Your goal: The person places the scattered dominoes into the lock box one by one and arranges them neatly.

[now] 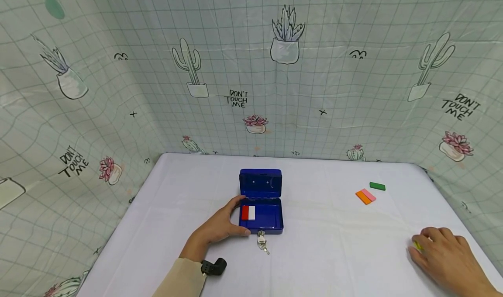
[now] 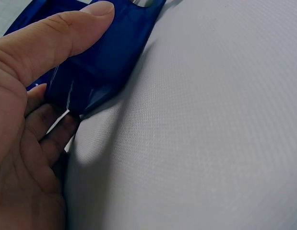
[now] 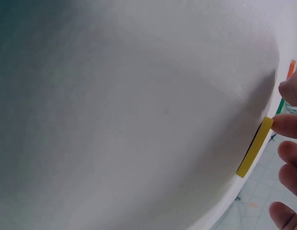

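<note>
In the head view a small blue metal cash box (image 1: 269, 222) stands with its lid (image 1: 260, 183) raised. My left hand (image 1: 224, 222) grips the box's left side, thumb along the front edge and fingers toward the back; the left wrist view shows the thumb over the blue wall (image 2: 107, 62). Inside lie a red block (image 1: 245, 212) and a white block (image 1: 252, 212), side by side. Far to the right, my right hand (image 1: 444, 253) is over a yellow block (image 3: 255, 147). One fingertip touches the block's end, while the thumb stays apart from it.
Keys (image 1: 263, 246) hang from the lock at the box's front. Toward the back right lie an orange block (image 1: 363, 198) and a pink block (image 1: 369, 195) side by side, with a green block (image 1: 377, 186) behind them. A patterned cloth (image 1: 298, 91) rises behind the white table (image 1: 314, 262).
</note>
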`<state>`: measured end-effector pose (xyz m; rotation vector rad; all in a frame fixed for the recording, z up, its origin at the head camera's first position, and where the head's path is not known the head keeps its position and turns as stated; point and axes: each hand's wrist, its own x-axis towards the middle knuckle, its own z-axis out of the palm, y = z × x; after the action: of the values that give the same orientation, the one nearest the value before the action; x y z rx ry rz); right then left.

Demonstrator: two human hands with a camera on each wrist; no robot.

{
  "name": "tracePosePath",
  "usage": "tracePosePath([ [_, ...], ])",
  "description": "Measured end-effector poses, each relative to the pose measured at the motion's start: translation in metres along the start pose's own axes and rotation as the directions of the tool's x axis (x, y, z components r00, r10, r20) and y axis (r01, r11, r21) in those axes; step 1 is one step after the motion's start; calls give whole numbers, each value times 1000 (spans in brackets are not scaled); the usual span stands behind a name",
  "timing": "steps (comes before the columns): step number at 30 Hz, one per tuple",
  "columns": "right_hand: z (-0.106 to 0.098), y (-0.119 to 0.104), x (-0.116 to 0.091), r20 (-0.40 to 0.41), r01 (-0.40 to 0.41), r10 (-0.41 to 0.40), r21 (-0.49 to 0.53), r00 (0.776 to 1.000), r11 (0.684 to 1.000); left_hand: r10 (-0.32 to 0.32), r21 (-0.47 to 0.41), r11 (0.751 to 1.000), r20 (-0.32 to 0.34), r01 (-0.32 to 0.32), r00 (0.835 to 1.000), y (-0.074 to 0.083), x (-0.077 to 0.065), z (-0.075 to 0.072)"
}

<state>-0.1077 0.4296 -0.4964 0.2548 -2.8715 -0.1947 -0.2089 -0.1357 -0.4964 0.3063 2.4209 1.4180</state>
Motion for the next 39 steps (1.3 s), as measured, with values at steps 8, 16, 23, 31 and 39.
tracePosePath([
  [8, 2, 4, -2, 57, -169, 170, -23, 984, 985, 1, 3, 1000, 1, -1, 1000, 0, 0, -1],
  [16, 0, 12, -7, 159, -272, 281, -78, 946, 959, 6, 5, 1000, 4, -6, 1000, 1, 0, -1],
  [23, 3, 16, -10, 173, -250, 260, -78, 950, 965, -5, 11, 1000, -1, 5, 1000, 1, -1, -1],
  [31, 10, 13, -4, 125, -198, 201, -41, 971, 979, -13, 15, 1000, -3, 13, 1000, 1, -2, -1],
  [39, 7, 10, -2, 12, -74, 75, -57, 997, 996, -15, 5, 1000, -2, 15, 1000, 2, -2, 0],
])
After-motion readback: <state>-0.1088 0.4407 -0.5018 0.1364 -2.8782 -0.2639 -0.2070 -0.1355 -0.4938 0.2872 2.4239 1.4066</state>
